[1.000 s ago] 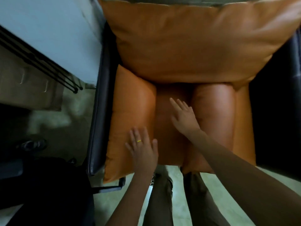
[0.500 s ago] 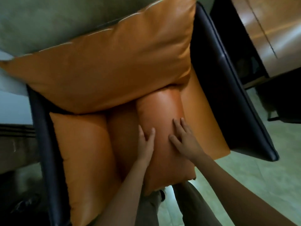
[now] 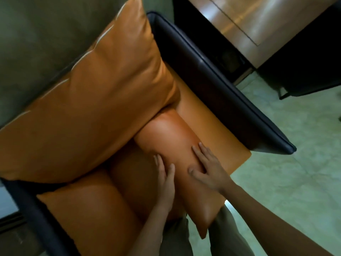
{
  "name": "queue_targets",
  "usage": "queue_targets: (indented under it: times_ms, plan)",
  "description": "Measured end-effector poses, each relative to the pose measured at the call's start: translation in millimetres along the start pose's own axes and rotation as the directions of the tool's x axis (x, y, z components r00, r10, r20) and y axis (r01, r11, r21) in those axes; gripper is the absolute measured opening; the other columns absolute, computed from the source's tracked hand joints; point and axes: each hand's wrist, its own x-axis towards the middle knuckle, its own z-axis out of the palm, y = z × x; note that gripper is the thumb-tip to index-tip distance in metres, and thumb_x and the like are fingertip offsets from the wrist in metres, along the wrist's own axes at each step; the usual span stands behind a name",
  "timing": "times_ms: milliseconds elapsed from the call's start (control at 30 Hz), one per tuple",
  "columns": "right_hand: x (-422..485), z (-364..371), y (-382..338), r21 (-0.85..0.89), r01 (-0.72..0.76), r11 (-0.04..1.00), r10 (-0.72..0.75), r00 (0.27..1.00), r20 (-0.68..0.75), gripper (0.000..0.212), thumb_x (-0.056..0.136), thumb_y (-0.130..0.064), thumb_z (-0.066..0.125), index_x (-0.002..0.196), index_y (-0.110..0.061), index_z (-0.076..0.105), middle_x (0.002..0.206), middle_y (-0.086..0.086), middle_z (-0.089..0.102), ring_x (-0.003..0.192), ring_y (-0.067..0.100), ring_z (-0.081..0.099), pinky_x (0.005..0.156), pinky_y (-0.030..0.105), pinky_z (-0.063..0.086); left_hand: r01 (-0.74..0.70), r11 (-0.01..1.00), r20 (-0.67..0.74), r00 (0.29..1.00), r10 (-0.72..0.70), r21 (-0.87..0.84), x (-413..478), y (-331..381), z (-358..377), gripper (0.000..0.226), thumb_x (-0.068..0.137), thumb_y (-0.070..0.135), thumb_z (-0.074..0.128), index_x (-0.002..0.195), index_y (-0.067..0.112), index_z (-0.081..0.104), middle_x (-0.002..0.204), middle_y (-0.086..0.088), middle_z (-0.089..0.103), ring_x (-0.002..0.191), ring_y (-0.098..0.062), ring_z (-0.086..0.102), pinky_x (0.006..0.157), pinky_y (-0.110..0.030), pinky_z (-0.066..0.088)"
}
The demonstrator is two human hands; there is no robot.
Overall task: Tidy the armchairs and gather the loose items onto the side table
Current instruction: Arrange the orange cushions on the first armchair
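On armchair (image 3: 212, 80) seat: left hand (image 3: 166, 182), right hand (image 3: 208, 169) press flat, flanking small cushion (image 3: 171, 133).

- 1 armchair (image 3: 217, 133) was in view.
- 2 dark padded arms belonged to it: 1 arm (image 3: 230, 100) on one side and 1 arm (image 3: 36, 218) on the other.
- 3 orange cushions could be told apart: 1 large back cushion (image 3: 88, 111), 1 long cushion (image 3: 171, 141) and 1 plump cushion (image 3: 88, 209). Whether the seat held more pieces could not be told.
- 2 bare hands showed: 1 left hand (image 3: 165, 179) and 1 right hand (image 3: 208, 169).
- 2 trouser legs (image 3: 175, 237) showed below.
- 1 glossy wooden cabinet (image 3: 258, 21) stood by.
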Motion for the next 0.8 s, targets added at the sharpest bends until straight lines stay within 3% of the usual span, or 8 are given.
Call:
queue_targets:
  times_ms: [100,200,300,400,467,600,800]
  plan:
    - [-9,10,-1,-0.033,-0.032,0.999,0.032,0.999,-0.006,0.081,0.09,-0.077,0.041,0.148,-0.06,-0.013,0.163,-0.019,-0.021,0.15,0.011,-0.018,0.123,0.055,0.003,0.006,0.998,-0.067,0.998,-0.001,0.067,19,-2,-15,0.088,0.088,0.068,0.044,0.152,0.048,-0.013,0.165,0.015,-0.008,0.151,-0.015,0.011,0.121,-0.045,0.024]
    - [-14,22,-3,-0.012,-0.041,0.999,0.041,0.998,-0.055,0.079,0.089,-0.078,0.04,0.147,-0.062,-0.011,0.163,-0.02,-0.021,0.152,0.016,-0.018,0.122,0.058,-0.003,-0.012,1.0,-0.167,0.986,0.014,0.012,52,7,-33,0.083,0.098,0.05,0.048,0.154,0.044,-0.012,0.167,0.004,0.001,0.15,-0.023,0.021,0.12,-0.048,0.027]
    - [-11,24,-3,0.034,-0.054,0.998,0.057,0.995,-0.078,0.079,0.088,-0.079,0.039,0.148,-0.062,-0.009,0.163,-0.021,-0.02,0.153,0.017,-0.018,0.121,0.058,-0.006,-0.025,0.998,-0.139,0.99,0.015,-0.066,71,30,-34,0.087,0.096,0.047,0.055,0.153,0.046,-0.011,0.166,0.004,0.004,0.145,-0.02,0.029,0.116,-0.049,0.032]
    - [-8,18,3,0.07,-0.051,0.996,0.058,0.994,-0.092,0.079,0.088,-0.078,0.04,0.149,-0.061,-0.008,0.164,-0.021,-0.017,0.153,0.017,-0.013,0.121,0.059,-0.001,-0.109,0.994,-0.074,0.991,0.108,-0.013,63,36,-29,0.088,0.098,0.038,0.055,0.154,0.044,-0.013,0.165,0.007,0.001,0.147,-0.018,0.026,0.112,-0.038,0.033]
    - [-6,11,9,0.074,-0.049,0.996,0.054,0.996,-0.075,0.079,0.089,-0.078,0.04,0.15,-0.06,-0.007,0.164,-0.02,-0.015,0.154,0.016,-0.01,0.121,0.059,0.003,-0.13,0.991,-0.028,0.991,0.131,0.037,57,34,-26,0.093,0.094,0.045,0.057,0.153,0.045,-0.014,0.165,0.009,0.0,0.147,-0.015,0.023,0.111,-0.035,0.031]
    - [-6,-2,21,0.118,-0.052,0.992,0.059,0.997,-0.052,0.075,0.091,-0.075,0.04,0.151,-0.06,-0.003,0.163,-0.022,-0.013,0.154,0.015,-0.004,0.123,0.052,0.006,-0.142,0.987,0.019,0.99,0.141,0.076,54,40,-12,0.11,0.07,0.077,0.067,0.147,0.059,-0.009,0.163,0.015,0.005,0.145,-0.011,0.026,0.116,-0.044,0.032]
    - [-4,-27,44,0.225,-0.101,0.969,0.13,0.985,-0.116,0.063,0.093,-0.076,0.031,0.151,-0.059,0.013,0.166,-0.018,0.008,0.153,0.014,0.013,0.124,0.047,0.016,-0.2,0.977,0.064,0.979,0.195,0.075,39,53,23,0.113,0.067,0.078,0.069,0.15,0.056,-0.006,0.164,0.016,-0.001,0.145,-0.008,0.021,0.114,-0.038,0.034]
